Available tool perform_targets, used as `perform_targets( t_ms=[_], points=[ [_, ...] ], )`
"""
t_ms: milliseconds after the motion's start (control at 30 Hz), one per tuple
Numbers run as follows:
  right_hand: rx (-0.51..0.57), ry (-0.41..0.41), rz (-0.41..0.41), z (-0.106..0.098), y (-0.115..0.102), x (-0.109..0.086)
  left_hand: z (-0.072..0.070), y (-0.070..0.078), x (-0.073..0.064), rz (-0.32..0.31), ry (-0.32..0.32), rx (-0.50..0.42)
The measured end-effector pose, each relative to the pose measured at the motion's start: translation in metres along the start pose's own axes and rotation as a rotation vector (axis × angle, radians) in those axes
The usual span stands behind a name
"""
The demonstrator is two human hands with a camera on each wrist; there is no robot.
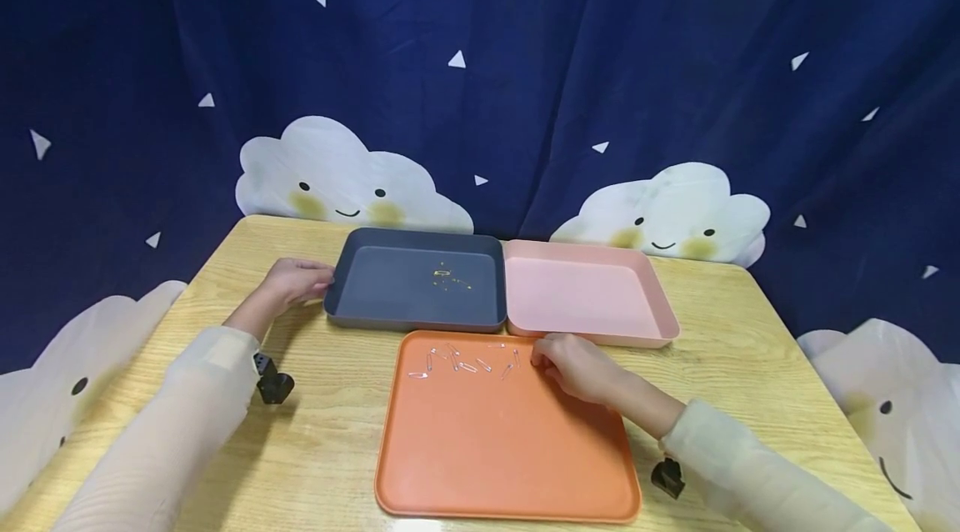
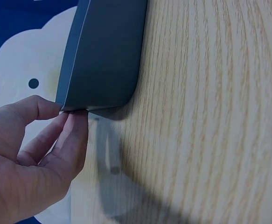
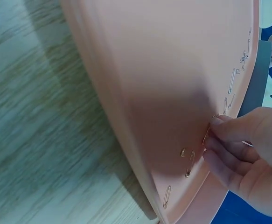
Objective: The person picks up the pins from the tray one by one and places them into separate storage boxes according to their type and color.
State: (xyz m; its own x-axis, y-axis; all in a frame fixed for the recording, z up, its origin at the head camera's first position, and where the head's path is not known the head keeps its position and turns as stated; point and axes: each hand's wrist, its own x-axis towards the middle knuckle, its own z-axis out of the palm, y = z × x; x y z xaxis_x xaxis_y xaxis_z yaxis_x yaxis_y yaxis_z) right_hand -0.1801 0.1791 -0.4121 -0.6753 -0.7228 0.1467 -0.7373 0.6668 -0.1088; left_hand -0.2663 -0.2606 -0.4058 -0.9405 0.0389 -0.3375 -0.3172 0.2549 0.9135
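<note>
My left hand (image 1: 296, 282) pinches the left rim of the dark grey tray (image 1: 416, 315); in the left wrist view, thumb and fingers (image 2: 75, 140) meet at its corner. My right hand (image 1: 577, 369) is over the upper right part of the orange tray (image 1: 510, 449). Between its thumb and fingers it pinches a safety pin (image 3: 209, 130), partly hidden by the fingertips. Several silver safety pins (image 1: 467, 367) lie scattered along the orange tray's far side. Near my right hand, more safety pins (image 3: 167, 197) lie at the tray's corner. Small gold pins (image 1: 442, 273) lie inside the grey tray.
A pink tray (image 1: 592, 290) stands against the grey tray's right side, behind the orange one. All three sit on a wooden table (image 1: 322, 432). A dark blue curtain (image 1: 510, 82) with clouds hangs behind the table.
</note>
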Motion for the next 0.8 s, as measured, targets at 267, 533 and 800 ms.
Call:
perform_targets(
  t_ms=[267,533,800],
  points=[
    [0.019,-0.014,0.021,-0.0063,0.0017,-0.0059,0.0011,0.0014,-0.0010,0.011,0.002,-0.017],
    [-0.023,0.003,0.103,-0.0072,0.0030,-0.0081,0.0002,0.0001,-0.0002,0.010,0.003,-0.028],
    [-0.042,0.019,0.161,-0.0003,0.0032,-0.0047,0.0002,0.0003,-0.0013,0.001,0.020,-0.010]
  ],
)
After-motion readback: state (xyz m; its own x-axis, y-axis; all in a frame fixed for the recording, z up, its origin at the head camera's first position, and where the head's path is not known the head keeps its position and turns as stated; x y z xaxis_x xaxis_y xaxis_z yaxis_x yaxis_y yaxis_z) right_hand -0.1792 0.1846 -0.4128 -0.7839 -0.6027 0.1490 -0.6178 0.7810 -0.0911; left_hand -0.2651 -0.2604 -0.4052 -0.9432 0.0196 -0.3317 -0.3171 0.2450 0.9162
